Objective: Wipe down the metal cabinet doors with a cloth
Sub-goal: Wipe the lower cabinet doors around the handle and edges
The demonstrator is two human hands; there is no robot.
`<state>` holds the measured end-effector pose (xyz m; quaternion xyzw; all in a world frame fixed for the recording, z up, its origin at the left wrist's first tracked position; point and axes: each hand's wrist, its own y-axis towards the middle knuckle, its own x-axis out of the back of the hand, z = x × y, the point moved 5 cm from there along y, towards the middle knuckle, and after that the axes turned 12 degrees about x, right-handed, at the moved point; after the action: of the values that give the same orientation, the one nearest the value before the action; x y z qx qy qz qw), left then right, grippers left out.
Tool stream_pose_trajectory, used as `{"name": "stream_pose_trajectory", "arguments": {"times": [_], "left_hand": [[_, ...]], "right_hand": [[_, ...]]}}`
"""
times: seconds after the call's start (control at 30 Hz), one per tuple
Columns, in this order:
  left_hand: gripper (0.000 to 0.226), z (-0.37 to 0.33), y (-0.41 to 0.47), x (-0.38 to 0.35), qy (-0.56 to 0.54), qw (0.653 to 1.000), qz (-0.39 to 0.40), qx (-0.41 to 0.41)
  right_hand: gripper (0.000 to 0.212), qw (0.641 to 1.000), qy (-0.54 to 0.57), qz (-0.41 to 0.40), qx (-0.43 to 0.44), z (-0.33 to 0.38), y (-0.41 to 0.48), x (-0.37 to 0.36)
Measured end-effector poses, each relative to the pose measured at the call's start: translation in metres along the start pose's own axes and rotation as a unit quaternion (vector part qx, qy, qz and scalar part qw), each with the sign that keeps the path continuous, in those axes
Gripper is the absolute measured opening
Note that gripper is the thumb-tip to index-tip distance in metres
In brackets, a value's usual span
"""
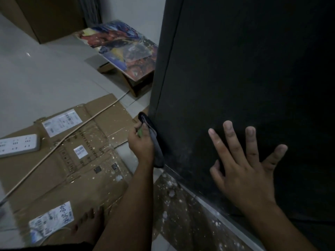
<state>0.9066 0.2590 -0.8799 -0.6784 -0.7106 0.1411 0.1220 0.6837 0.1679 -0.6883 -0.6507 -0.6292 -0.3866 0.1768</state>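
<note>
A tall black metal cabinet door (244, 78) fills the right half of the view, dusty near its lower edge. My left hand (140, 142) is shut on a dark grey cloth (155, 147), pressing it against the cabinet's lower left corner edge. A bit of green shows under the fingers; what it is I cannot tell. My right hand (243, 165) lies flat on the door face with fingers spread, holding nothing.
Flattened cardboard (72, 169) with labels and paint spots covers the floor at left. A white power strip (18, 144) and its cable (76, 131) lie across it. A box with a colourful printed sheet (125, 51) stands beside the cabinet. My bare foot (88, 225) rests on the cardboard.
</note>
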Motion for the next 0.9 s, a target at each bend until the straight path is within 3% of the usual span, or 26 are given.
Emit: {"name": "stream_pose_trajectory", "arguments": {"times": [0.07, 0.2, 0.43, 0.53, 0.7, 0.9], "left_hand": [[0.020, -0.008, 0.000, 0.001, 0.019, 0.999, -0.011, -0.033], [0.004, 0.021, -0.002, 0.002, 0.044, 0.999, 0.003, 0.001], [0.014, 0.082, 0.008, 0.001, 0.109, 0.975, 0.060, 0.182], [0.016, 0.082, 0.018, 0.003, 0.084, 0.971, 0.023, 0.225], [0.005, 0.019, -0.003, 0.001, -0.081, 0.988, -0.021, 0.129], [0.010, -0.071, -0.045, -0.011, -0.143, 0.987, 0.032, -0.059]], "right_hand": [[0.073, 1.000, 0.004, 0.004, 0.005, 0.001, 0.000, -0.001], [0.074, 0.999, 0.040, 0.003, -0.001, 0.006, -0.001, -0.001], [0.073, 0.992, 0.112, 0.050, -0.005, 0.027, 0.001, -0.001], [0.075, 0.989, 0.134, 0.060, -0.024, 0.034, 0.012, 0.009], [0.075, 0.988, 0.144, 0.046, 0.017, 0.049, 0.030, 0.021], [0.083, 0.992, 0.117, 0.048, -0.010, 0.048, 0.047, 0.018]]}}
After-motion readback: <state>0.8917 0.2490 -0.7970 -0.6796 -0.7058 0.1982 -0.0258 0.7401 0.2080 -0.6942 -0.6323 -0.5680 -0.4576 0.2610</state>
